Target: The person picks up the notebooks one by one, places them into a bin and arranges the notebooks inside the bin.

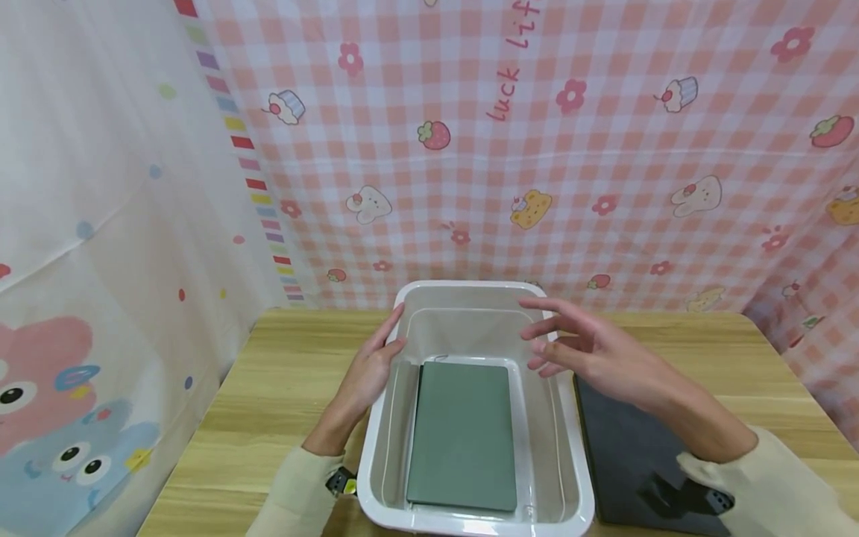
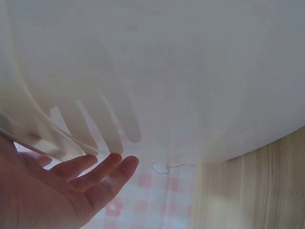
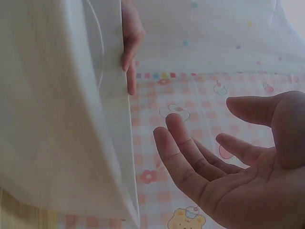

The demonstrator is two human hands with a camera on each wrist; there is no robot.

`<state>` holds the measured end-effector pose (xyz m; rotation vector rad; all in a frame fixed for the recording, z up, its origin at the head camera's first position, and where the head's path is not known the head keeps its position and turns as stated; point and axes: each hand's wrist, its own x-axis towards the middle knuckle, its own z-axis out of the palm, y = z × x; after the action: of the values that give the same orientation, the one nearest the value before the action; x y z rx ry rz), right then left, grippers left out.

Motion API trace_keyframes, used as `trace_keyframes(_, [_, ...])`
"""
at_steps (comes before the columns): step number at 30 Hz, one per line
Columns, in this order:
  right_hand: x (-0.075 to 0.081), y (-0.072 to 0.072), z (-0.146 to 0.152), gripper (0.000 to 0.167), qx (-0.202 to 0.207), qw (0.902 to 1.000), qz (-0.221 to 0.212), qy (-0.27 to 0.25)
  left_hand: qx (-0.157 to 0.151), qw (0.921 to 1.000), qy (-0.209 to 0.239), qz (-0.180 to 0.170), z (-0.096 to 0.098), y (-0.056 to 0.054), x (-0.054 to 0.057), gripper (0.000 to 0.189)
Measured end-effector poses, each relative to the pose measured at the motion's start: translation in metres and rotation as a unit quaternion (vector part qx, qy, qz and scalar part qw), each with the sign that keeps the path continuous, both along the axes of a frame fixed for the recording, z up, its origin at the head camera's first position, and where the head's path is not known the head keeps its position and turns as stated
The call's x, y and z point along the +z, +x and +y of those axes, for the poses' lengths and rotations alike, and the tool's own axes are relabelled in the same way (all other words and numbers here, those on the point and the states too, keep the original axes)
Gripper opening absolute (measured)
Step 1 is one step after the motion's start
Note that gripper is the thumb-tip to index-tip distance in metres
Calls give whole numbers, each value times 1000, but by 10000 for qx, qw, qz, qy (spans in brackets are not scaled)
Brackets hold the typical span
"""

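A white plastic bin [image 1: 476, 526] with rounded corners stands on the table, and a green notebook [image 1: 463, 436] lies flat inside it. My left hand [image 1: 367, 377] holds the bin's left rim, thumb over the top. In the left wrist view, the fingers [image 2: 107, 179] of that hand lie along the bin's outer wall, which mirrors them. My right hand [image 1: 584, 347] hovers at the right rim with fingers spread and nothing between them. The right wrist view shows this hand [image 3: 238, 171] apart from the bin wall [image 3: 52, 114].
To the bin's right, a dark flat slab [image 1: 631, 455] lies on the wooden table [image 1: 282, 388], partly under my right forearm. A pink checked cloth [image 1: 470, 179] hangs behind the table, and a white patterned cloth [image 1: 121, 186] hangs at the left.
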<state>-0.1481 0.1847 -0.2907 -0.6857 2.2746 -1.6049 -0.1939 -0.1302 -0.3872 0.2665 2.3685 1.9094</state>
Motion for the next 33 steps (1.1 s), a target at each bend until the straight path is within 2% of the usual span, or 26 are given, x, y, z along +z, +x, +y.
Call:
trace_keyframes(15, [-23, 5, 31, 54, -323, 9993, -16, -162, -34, 10000, -74, -11, -1, -1, 0, 54])
trace_keyframes(25, [-43, 13, 64, 52, -825, 9963, 183, 182, 39, 10000, -7, 69, 0, -1, 0, 53])
trace_keyframes(33, [-62, 16, 88, 49, -1063, 9936, 278, 246, -60, 10000, 34, 29, 0, 0, 1, 53])
